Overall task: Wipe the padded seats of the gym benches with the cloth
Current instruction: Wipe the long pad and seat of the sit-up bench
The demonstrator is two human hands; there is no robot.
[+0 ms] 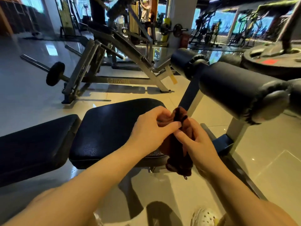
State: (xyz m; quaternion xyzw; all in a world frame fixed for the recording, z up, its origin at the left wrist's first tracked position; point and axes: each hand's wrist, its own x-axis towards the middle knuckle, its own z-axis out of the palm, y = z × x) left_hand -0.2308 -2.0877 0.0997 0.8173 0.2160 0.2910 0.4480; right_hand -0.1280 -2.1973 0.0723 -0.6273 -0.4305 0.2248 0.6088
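A dark brown cloth [178, 154] hangs bunched between both hands, over the right edge of the black padded seat [107, 128] of a gym bench. My left hand [151, 129] pinches its upper folds with thumb and fingers. My right hand [197, 142] grips the cloth from the right side, fingers curled round it. The bench's black back pad [32, 147] lies to the left of the seat.
Two black leg roller pads [231, 90] on a grey post stand to the right of the seat. A weight plate [273, 59] sits behind them. A plate-loaded machine [104, 62] stands on the glossy tiled floor ahead. A white shoe [203, 216] shows at the bottom.
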